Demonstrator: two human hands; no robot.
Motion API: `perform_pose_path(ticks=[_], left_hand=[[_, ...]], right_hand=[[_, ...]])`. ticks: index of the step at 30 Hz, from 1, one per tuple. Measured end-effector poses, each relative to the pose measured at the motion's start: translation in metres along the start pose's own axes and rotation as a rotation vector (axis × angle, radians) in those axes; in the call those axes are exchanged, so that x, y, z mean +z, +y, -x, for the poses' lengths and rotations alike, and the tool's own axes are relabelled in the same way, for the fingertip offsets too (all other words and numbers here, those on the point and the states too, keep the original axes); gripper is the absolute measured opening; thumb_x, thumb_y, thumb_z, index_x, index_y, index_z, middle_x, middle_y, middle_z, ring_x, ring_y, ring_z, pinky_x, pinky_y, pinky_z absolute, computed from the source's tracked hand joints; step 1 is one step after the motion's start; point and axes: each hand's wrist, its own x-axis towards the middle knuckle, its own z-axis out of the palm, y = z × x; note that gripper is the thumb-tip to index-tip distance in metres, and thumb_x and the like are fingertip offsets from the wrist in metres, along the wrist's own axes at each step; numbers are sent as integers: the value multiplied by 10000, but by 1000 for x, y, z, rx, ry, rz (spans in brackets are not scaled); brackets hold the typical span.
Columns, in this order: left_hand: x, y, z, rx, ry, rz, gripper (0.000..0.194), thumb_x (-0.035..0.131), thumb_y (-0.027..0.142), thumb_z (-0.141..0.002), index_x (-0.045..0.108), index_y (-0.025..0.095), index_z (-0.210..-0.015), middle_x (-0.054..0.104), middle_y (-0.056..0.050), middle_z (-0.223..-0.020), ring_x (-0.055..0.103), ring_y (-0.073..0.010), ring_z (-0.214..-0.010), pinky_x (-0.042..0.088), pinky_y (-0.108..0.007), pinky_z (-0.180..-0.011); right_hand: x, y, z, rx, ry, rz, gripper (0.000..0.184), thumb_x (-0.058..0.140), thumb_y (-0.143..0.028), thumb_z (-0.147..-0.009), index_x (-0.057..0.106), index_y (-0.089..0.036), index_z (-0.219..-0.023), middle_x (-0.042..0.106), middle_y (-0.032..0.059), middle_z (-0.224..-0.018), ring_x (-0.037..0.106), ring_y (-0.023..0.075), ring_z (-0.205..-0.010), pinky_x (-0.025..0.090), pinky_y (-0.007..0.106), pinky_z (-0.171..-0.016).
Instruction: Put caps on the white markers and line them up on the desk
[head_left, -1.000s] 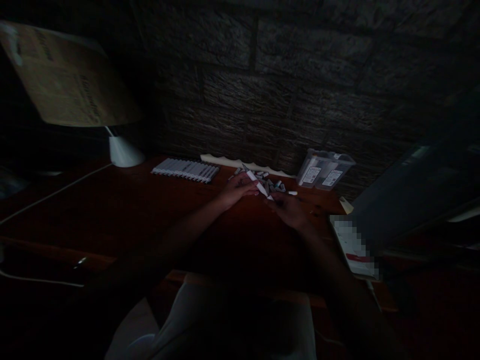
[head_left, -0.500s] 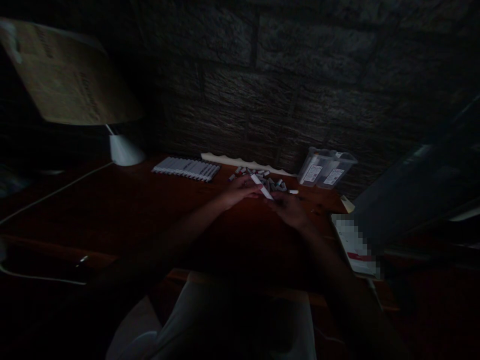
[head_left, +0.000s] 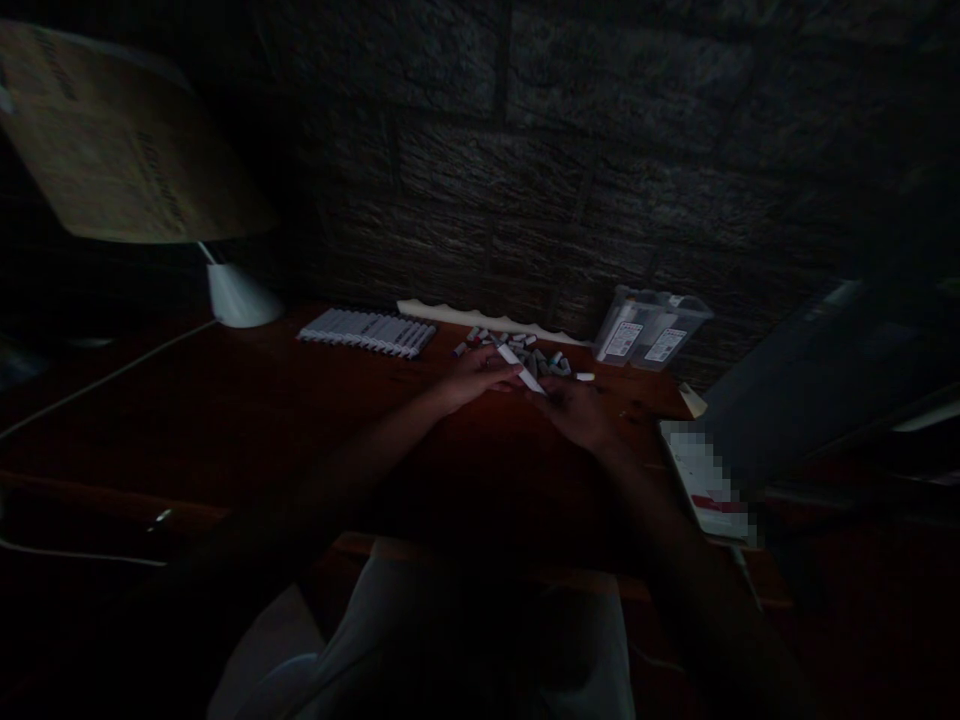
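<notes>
The scene is very dark. My left hand (head_left: 474, 376) and my right hand (head_left: 576, 412) meet over a reddish wooden desk (head_left: 225, 420), both closed on one white marker (head_left: 520, 368) that slants between them. Just behind the hands lies a scatter of small loose caps (head_left: 541, 358). A neat row of white markers (head_left: 367, 333) lies further left on the desk.
A lamp with a white base (head_left: 237, 296) and a tilted shade (head_left: 120, 150) stands at the back left, its cord running left. A clear plastic box (head_left: 649, 332) sits at the back right against the brick wall. A dark laptop (head_left: 810, 390) and a paper (head_left: 709, 480) lie to the right.
The marker held between both hands has come lower and shows less of its length than a second ago. The hands stay together at the same spot.
</notes>
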Motion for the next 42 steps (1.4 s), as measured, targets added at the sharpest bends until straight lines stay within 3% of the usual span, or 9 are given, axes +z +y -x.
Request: perform_pose_path(ticks=[13, 22, 29, 42], left_hand=[[4, -7, 0, 16, -79, -151, 254, 756, 340, -806, 626, 158, -926, 737, -59, -872, 706, -151, -730, 571, -288, -693], [6, -3, 2, 35, -98, -196, 228, 726, 337, -836, 637, 153, -936, 726, -57, -842, 700, -157, -712, 581, -322, -729], [6, -5, 0, 62, -101, -192, 271, 753, 381, -801, 640, 156, -901, 730, -35, -805, 685, -122, -666, 567, -224, -623], [10, -6, 1, 88, -155, -286, 206, 634, 351, -906, 648, 152, -854, 720, -65, -783, 677, -161, -675, 562, -308, -680]], right_hand=[[-3, -8, 3, -34, -138, 115, 249, 560, -357, -937, 721, -173, -979, 721, 44, -824, 607, 158, -689, 383, 262, -619], [-8, -14, 4, -21, -145, 134, 227, 575, -348, -930, 724, -178, -917, 708, 33, -772, 572, 139, -645, 368, 249, -596], [-9, -14, 4, -29, -147, 155, 234, 568, -365, -933, 720, -190, -900, 704, 30, -776, 579, 141, -652, 366, 252, -593], [-7, -10, 3, -25, -163, 142, 195, 574, -327, -926, 718, -195, -925, 705, 28, -771, 586, 152, -649, 377, 266, -600]])
